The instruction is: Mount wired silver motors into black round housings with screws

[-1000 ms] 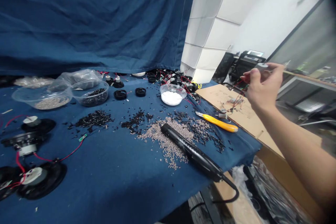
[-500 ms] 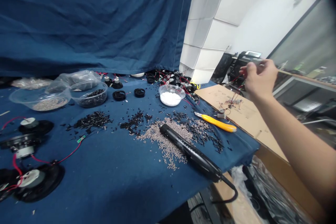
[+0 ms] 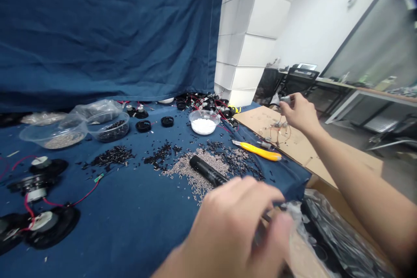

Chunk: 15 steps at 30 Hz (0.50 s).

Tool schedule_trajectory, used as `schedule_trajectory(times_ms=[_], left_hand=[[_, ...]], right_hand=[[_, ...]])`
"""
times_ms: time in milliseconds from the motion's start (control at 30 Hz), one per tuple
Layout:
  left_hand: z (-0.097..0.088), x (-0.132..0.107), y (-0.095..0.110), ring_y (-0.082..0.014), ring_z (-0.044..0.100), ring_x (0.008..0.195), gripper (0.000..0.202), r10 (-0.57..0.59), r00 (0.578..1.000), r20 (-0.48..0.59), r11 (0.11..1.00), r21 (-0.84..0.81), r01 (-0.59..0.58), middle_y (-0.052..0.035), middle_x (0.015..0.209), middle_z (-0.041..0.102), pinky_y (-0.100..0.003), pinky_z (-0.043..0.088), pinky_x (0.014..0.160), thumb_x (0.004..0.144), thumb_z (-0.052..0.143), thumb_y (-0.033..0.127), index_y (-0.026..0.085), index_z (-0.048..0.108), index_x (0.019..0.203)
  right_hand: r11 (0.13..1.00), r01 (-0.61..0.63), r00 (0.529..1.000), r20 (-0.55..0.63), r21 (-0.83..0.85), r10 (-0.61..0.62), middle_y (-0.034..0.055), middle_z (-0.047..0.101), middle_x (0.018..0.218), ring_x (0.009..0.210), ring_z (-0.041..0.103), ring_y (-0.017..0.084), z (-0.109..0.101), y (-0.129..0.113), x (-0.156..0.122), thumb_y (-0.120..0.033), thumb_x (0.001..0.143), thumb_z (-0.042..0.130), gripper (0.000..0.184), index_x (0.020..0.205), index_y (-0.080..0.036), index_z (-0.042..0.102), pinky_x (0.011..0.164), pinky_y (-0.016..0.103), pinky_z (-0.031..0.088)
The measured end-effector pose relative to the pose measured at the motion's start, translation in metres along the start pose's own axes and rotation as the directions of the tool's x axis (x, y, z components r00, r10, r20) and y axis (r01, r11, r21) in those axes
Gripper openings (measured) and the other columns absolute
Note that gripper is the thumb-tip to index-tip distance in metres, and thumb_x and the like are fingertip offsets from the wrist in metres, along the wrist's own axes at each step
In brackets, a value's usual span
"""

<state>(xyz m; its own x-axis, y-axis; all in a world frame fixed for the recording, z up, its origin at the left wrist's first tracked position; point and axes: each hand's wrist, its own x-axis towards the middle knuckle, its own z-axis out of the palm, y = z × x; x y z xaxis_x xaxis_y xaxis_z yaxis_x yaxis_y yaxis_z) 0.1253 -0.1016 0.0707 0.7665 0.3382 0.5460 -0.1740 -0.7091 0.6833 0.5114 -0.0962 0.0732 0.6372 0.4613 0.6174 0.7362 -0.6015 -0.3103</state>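
Observation:
My left hand [image 3: 234, 226], blurred, reaches in at the front with fingers curled towards the thumb. Something dark shows between them, too smeared to name. Behind this hand lies a black pen-shaped electric screwdriver [image 3: 207, 169], its rear end and cable mostly covered. The screwdriver rests across a heap of small silvery screws [image 3: 185, 167]. Farther right, my right hand [image 3: 301, 110] is stretched out above the cardboard sheet, thumb and fingers closed on a small greyish piece [image 3: 285, 98]. A pale blurred bit [image 3: 275, 99] shows beside the fingertips. Thin wires [image 3: 278, 132] lie beneath on the cardboard [image 3: 339, 160].
A yellow utility knife [image 3: 259, 151] lies near the table's right edge. Tubs hold white bits [image 3: 203, 126], black screws [image 3: 119, 128] and pale screws [image 3: 63, 140]. Speakers with red wires [image 3: 52, 226] sit at left. A box with plastic wrap [image 3: 339, 234] stands below the edge.
My left hand has come into view in front of the screwdriver. My right hand has moved left and lower over the cardboard. The view has shifted slightly right.

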Motion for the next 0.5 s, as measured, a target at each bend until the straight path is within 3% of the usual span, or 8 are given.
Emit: schedule_trajectory(times_ms=[100, 200, 267, 333, 433, 500], left_hand=[[0.021, 0.050, -0.028, -0.0171, 0.064, 0.076, 0.020, -0.149, 0.968, 0.200, 0.978, 0.176, 0.115, -0.0007, 0.083, 0.069, -0.029, 0.050, 0.070, 0.094, 0.046, 0.027, 0.021, 0.065, 0.090], [0.048, 0.095, -0.062, -0.0241, 0.066, 0.085, 0.016, -0.190, 0.925, 0.329, 0.936, 0.344, 0.070, -0.0031, 0.090, 0.071, -0.036, 0.052, 0.077, 0.088, 0.053, 0.028, 0.020, 0.066, 0.092], [0.071, 0.122, -0.084, -0.0307, 0.064, 0.098, 0.020, -0.162, 0.919, 0.361, 0.934, 0.355, 0.025, -0.0094, 0.104, 0.068, -0.042, 0.051, 0.085, 0.084, 0.056, 0.024, 0.017, 0.065, 0.100], [0.096, 0.145, -0.104, -0.0328, 0.061, 0.106, 0.037, -0.137, 0.919, 0.370, 0.937, 0.349, 0.000, -0.0140, 0.120, 0.062, -0.044, 0.050, 0.089, 0.083, 0.058, 0.022, 0.014, 0.057, 0.119], [0.130, 0.173, -0.131, -0.0297, 0.054, 0.120, 0.059, -0.113, 0.929, 0.352, 0.950, 0.313, -0.003, -0.0139, 0.139, 0.049, -0.039, 0.047, 0.099, 0.082, 0.065, 0.031, 0.016, 0.043, 0.135], [0.146, 0.186, -0.147, -0.0269, 0.055, 0.119, 0.056, -0.125, 0.939, 0.322, 0.953, 0.301, 0.024, -0.0133, 0.136, 0.052, -0.039, 0.046, 0.099, 0.084, 0.065, 0.030, 0.016, 0.044, 0.134]], right_hand=[[0.992, 0.056, 0.995, -0.092, 0.113, -0.046, 0.0100, 0.068, 0.093, 0.082, 0.065, 0.028, -0.012, -0.005, -0.004, -0.027, 0.089, 0.063, 0.022, 0.108, -0.018, 0.059, 0.074, 0.035, 0.049], [0.970, 0.123, 0.983, -0.159, 0.208, -0.091, 0.0057, 0.067, 0.090, 0.072, 0.065, 0.021, -0.021, -0.009, -0.008, -0.027, 0.091, 0.061, 0.023, 0.111, -0.019, 0.055, 0.068, 0.029, 0.049], [0.954, 0.169, 0.971, -0.208, 0.248, -0.118, 0.0038, 0.066, 0.091, 0.071, 0.065, 0.018, -0.025, -0.012, -0.010, -0.028, 0.093, 0.058, 0.024, 0.115, -0.020, 0.051, 0.065, 0.028, 0.049], [0.914, 0.249, 0.945, -0.285, 0.319, -0.158, 0.0027, 0.065, 0.089, 0.067, 0.064, 0.018, -0.028, -0.015, -0.012, -0.028, 0.094, 0.055, 0.022, 0.114, -0.022, 0.049, 0.062, 0.029, 0.050], [0.836, 0.347, 0.912, -0.359, 0.426, -0.196, 0.0017, 0.063, 0.087, 0.065, 0.063, 0.019, -0.030, -0.019, -0.017, -0.028, 0.094, 0.054, 0.018, 0.111, -0.025, 0.047, 0.059, 0.032, 0.050], [0.813, 0.359, 0.912, -0.357, 0.459, -0.201, 0.0016, 0.062, 0.087, 0.067, 0.063, 0.020, -0.030, -0.020, -0.020, -0.029, 0.095, 0.053, 0.016, 0.109, -0.027, 0.046, 0.060, 0.033, 0.050]])
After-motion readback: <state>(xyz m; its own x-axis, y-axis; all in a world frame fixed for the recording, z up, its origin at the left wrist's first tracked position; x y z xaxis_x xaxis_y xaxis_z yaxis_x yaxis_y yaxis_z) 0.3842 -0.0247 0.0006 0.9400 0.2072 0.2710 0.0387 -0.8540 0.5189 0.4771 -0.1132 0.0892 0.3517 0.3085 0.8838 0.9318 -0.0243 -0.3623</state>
